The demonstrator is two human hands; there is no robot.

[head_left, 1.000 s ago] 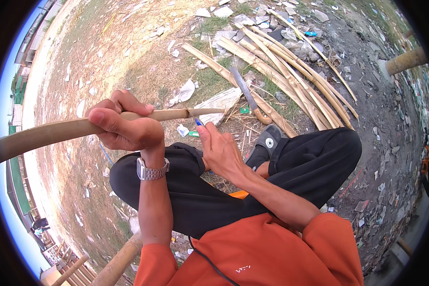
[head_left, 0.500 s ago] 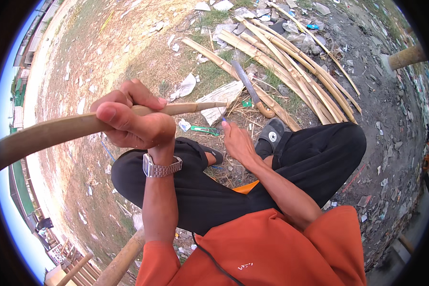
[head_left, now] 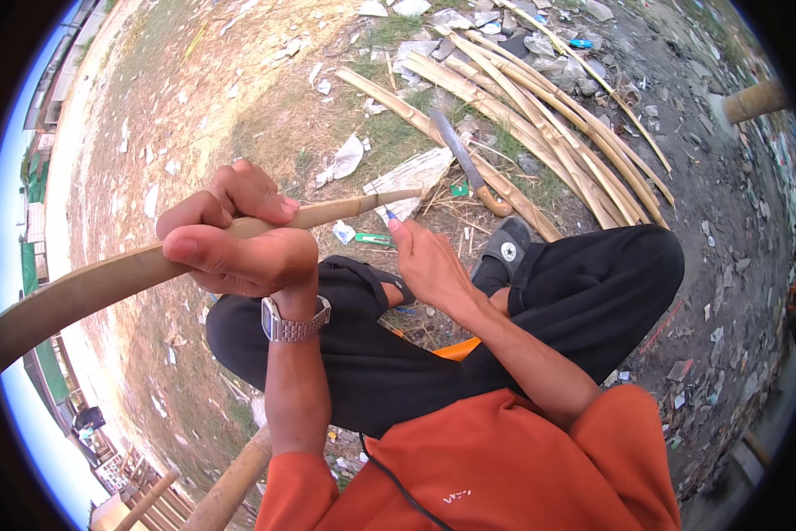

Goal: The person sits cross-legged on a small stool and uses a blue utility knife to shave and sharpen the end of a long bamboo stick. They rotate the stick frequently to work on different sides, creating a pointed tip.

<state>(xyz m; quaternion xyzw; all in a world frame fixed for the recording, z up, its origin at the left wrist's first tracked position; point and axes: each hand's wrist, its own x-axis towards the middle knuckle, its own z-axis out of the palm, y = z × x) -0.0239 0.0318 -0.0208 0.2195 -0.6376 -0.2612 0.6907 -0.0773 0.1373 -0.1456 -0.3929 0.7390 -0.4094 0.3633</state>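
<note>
The left hand (head_left: 238,239) is closing in a full fist, fingers curling over the top and thumb pressing along the near side, wrist bending upward with a metal watch (head_left: 293,323) on it. Its forearm is rising almost straight up from the orange sleeve. The right hand (head_left: 429,265) is reaching forward just right of the left grip, fingers pinching together at the tips, its forearm stretching diagonally across the crossed legs.

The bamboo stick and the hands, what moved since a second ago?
The right hand dropped toward the knee, then came back up to the tip of the bamboo stick, pinching a small blue tool. The left hand kept gripping the stick. The big knife stayed on the ground.
</note>
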